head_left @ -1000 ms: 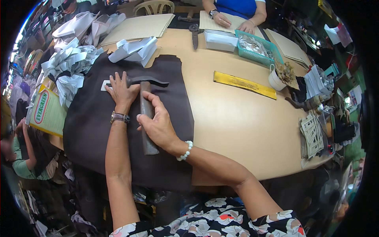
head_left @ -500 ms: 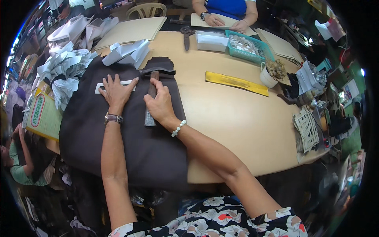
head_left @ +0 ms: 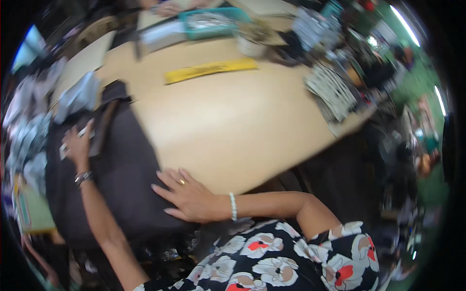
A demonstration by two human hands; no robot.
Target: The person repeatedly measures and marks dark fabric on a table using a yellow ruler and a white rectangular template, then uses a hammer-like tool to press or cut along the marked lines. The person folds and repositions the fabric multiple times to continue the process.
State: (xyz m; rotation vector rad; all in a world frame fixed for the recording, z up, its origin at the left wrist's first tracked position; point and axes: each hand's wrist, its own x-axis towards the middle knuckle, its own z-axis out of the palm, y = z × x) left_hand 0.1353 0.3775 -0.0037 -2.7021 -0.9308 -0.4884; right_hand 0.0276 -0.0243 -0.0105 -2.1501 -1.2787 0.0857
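Note:
Dark brown fabric or leather (head_left: 128, 179) covers the left part of the table. My left hand (head_left: 79, 145) lies on it with fingers spread, pressing on a flat white piece (head_left: 63, 151) that shows partly beside the fingers. A hammer (head_left: 107, 121) rests on the dark sheet just right of that hand, untouched; motion blur softens its outline. Closer to me, my right hand (head_left: 191, 196) is laid flat with fingers apart at the sheet's right edge, near the table's front edge. Nothing is in it.
A yellow strip (head_left: 211, 71) lies on the tan table (head_left: 233, 121). Behind it are a white box (head_left: 162, 36), a teal basket (head_left: 216, 30) and a white pot (head_left: 251, 47). Stacked cut pieces (head_left: 332, 92) sit at the right. Pale bundled scraps (head_left: 29, 138) crowd the left. Another person's hand (head_left: 169, 8) shows far back.
My right hand has let go of the hammer and come down toward me to the sheet's right edge. My left hand stays on the white piece. The whole view has swung to the right.

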